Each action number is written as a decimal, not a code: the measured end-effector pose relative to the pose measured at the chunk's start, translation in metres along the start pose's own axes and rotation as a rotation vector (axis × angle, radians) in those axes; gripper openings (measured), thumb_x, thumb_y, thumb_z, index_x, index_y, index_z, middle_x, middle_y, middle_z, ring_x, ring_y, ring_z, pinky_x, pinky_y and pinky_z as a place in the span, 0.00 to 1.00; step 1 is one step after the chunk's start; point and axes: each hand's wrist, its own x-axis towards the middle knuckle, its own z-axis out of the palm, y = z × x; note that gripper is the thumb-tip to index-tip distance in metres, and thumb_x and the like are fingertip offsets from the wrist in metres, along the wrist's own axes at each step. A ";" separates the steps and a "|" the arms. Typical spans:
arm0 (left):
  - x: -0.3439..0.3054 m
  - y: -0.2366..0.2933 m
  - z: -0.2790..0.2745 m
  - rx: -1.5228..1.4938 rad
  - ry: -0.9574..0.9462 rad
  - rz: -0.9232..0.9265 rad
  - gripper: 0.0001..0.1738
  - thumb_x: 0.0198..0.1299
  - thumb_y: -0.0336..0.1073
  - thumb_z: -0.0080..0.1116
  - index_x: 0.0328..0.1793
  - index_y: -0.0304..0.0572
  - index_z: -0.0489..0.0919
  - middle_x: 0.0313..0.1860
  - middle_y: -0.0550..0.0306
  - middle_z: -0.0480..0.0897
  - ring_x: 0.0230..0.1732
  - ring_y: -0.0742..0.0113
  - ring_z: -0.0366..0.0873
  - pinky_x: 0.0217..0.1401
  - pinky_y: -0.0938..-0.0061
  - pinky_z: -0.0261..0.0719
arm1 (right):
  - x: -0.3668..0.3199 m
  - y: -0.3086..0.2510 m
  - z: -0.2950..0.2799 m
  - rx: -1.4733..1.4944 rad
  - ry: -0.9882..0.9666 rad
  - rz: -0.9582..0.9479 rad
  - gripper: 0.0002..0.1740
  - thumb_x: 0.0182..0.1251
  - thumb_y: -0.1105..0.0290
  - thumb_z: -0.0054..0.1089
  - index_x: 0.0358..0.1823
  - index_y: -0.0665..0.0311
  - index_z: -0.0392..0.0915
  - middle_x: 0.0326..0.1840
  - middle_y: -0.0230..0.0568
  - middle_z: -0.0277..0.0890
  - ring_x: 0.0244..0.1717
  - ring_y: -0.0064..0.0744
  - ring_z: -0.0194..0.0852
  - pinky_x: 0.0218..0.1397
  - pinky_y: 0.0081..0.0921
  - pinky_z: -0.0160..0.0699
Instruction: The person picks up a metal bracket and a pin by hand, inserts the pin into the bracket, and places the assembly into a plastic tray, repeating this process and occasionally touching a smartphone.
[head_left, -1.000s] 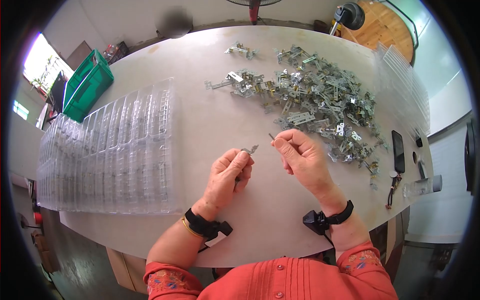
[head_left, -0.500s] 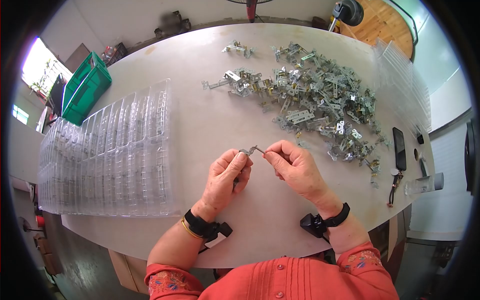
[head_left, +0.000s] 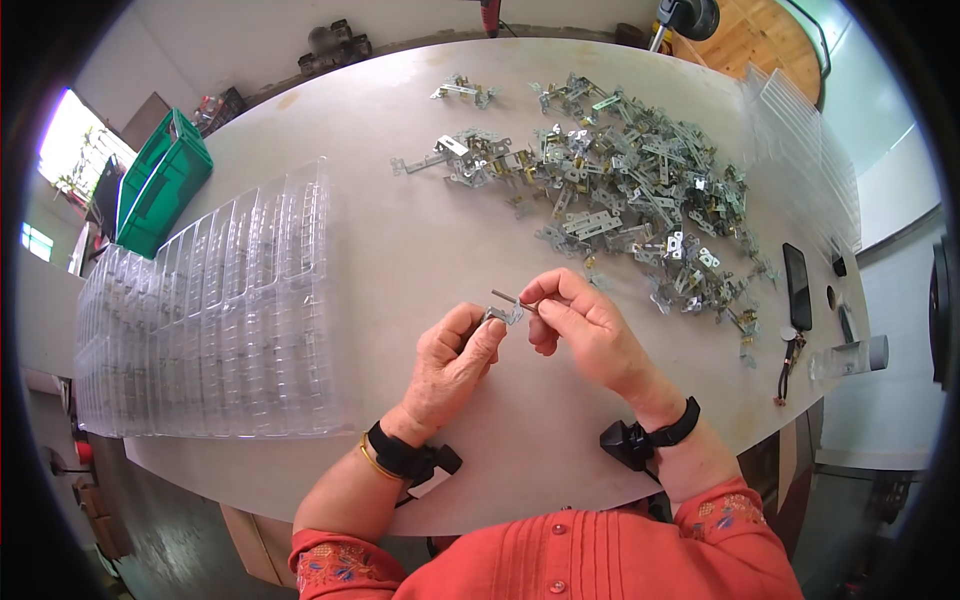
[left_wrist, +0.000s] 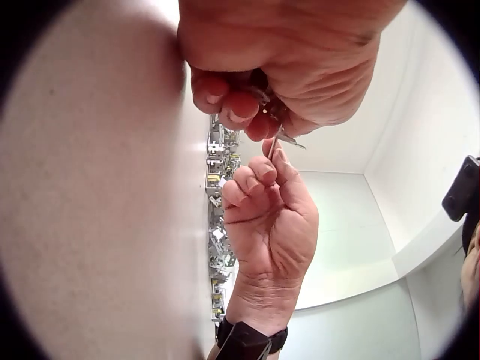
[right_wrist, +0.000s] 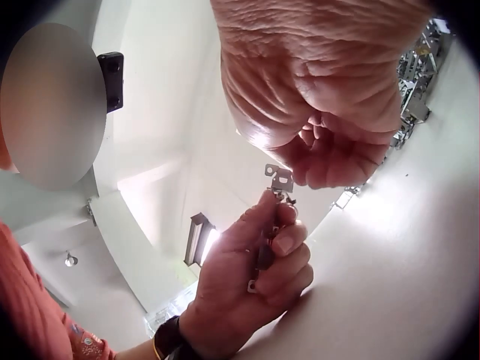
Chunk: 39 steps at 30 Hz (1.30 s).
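The left hand (head_left: pixel 447 364) grips a small metal bracket (head_left: pixel 497 315) between thumb and curled fingers; its holed plate (right_wrist: pixel 282 178) sticks up past the fingertips in the right wrist view. Close beside it, the right hand (head_left: pixel 590 328) pinches a thin dark rod (head_left: pixel 507 297) that slants up to the left, next to the bracket's end. Whether rod and bracket touch cannot be told. In the left wrist view the right hand (left_wrist: pixel 270 217) faces the left hand (left_wrist: pixel 285 60), fingers curled. Beyond the hands lies a large pile of metal brackets (head_left: pixel 640 180).
Stacked clear plastic trays (head_left: pixel 210 330) cover the table's left side, with a green crate (head_left: pixel 165 185) behind. More clear trays (head_left: pixel 805 150) stand at the far right. A phone (head_left: pixel 796 287), keys (head_left: pixel 790 365) and a clear bottle (head_left: pixel 850 358) lie near the right edge.
The right hand has come in from the right to the left hand. The rod now reaches past the bracket's tip, pointing up and left. The left hand keeps its grip, the bracket turned slightly.
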 end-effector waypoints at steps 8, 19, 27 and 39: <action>0.000 0.001 0.005 0.162 -0.077 0.109 0.11 0.70 0.36 0.64 0.39 0.38 0.77 0.24 0.68 0.70 0.26 0.80 0.61 0.27 0.79 0.63 | 0.001 -0.005 0.000 0.092 -0.057 0.027 0.12 0.81 0.64 0.48 0.53 0.63 0.76 0.34 0.27 0.75 0.34 0.16 0.71 0.40 0.18 0.75; -0.002 0.002 0.008 0.318 -0.066 0.168 0.09 0.67 0.33 0.66 0.39 0.37 0.77 0.23 0.66 0.69 0.26 0.79 0.62 0.26 0.78 0.63 | 0.004 0.015 0.007 -0.077 0.077 -0.240 0.07 0.77 0.70 0.60 0.50 0.62 0.83 0.36 0.21 0.76 0.37 0.12 0.70 0.42 0.16 0.74; 0.001 -0.007 0.012 0.374 0.178 0.322 0.07 0.65 0.29 0.67 0.40 0.37 0.78 0.25 0.68 0.70 0.27 0.80 0.62 0.27 0.81 0.63 | 0.003 0.010 0.005 0.013 0.042 -0.127 0.07 0.77 0.69 0.59 0.50 0.63 0.82 0.36 0.24 0.79 0.36 0.14 0.71 0.42 0.16 0.75; -0.003 0.008 0.002 0.010 -0.007 -0.023 0.16 0.73 0.38 0.56 0.58 0.32 0.78 0.41 0.61 0.82 0.38 0.75 0.78 0.43 0.79 0.78 | 0.005 0.006 -0.005 0.029 0.159 -0.121 0.08 0.78 0.70 0.58 0.50 0.66 0.81 0.43 0.30 0.83 0.41 0.19 0.81 0.49 0.20 0.83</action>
